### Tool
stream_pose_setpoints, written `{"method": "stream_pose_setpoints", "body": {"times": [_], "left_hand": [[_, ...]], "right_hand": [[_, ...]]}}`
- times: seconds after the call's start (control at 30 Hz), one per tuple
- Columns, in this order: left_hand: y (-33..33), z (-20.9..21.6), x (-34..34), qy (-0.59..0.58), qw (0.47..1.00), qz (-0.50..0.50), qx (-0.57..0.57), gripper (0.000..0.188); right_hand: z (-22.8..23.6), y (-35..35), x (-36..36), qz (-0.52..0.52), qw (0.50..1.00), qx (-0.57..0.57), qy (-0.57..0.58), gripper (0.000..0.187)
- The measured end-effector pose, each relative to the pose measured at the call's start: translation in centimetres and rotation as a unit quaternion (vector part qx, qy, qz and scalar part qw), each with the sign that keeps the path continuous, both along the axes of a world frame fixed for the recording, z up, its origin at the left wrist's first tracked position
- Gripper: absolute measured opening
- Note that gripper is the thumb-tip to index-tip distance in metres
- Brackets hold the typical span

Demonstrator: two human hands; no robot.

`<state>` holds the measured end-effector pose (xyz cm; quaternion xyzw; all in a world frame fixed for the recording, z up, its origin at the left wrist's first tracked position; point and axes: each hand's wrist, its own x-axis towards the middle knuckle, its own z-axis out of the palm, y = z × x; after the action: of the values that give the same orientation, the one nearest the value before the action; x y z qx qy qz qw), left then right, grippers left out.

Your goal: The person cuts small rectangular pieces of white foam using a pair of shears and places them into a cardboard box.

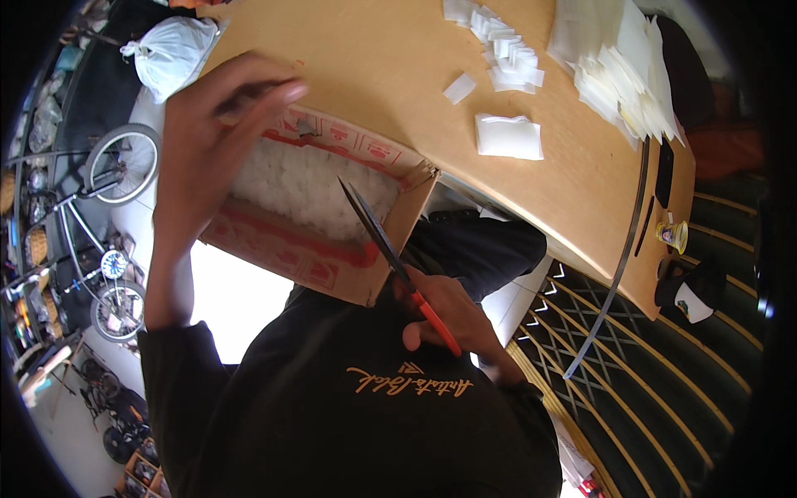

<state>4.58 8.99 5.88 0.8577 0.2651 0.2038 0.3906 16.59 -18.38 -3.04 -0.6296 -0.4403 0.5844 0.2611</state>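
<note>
Cardboard box (411,212): white, fluffy-looking filling (315,187). Scissors (378,236), red-handled: blades over box's right end, gripped by right hand (457,311). Left hand (199,124): above box's left end, fingers bent; whether holding anything, cannot tell.

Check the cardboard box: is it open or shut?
Open: the box has an uncovered top, with white material showing inside.

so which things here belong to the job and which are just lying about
Seemingly in use:
black-bladed scissors with orange handles, in the right hand
open brown cardboard box with white filling, near the left hand
perhaps the overlapping white rectangular slips

Seemingly lying about:
knotted white plastic bag
small yellow cup
metal bicycle with spoked wheels
</note>
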Motion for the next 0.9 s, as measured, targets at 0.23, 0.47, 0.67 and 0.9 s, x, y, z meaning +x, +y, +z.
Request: {"method": "stream_pose_setpoints", "body": {"times": [0.23, 0.47, 0.67, 0.9], "left_hand": [[0.2, -6.9, 16.7, 0.199, 0.932, -0.249, 0.17, 0.036], [0.2, -10.1, 19.0, 0.173, 0.939, -0.262, 0.139, 0.033], [2.5, -8.2, 16.6, 0.103, 0.938, -0.307, -0.125, 0.018], [2.4, -2.0, 6.4, 0.021, 0.969, -0.156, -0.191, 0.016]], "right_hand": [[-1.7, -1.1, -1.1, -0.063, 0.995, 0.073, -0.006, 0.067], [-1.8, -1.1, -1.5, -0.088, 0.991, 0.096, -0.021, 0.076], [-1.4, -0.5, -1.1, -0.069, 0.995, 0.07, -0.004, 0.072], [-1.0, -0.5, -0.7, -0.056, 0.998, 0.033, -0.011, 0.071]]}}
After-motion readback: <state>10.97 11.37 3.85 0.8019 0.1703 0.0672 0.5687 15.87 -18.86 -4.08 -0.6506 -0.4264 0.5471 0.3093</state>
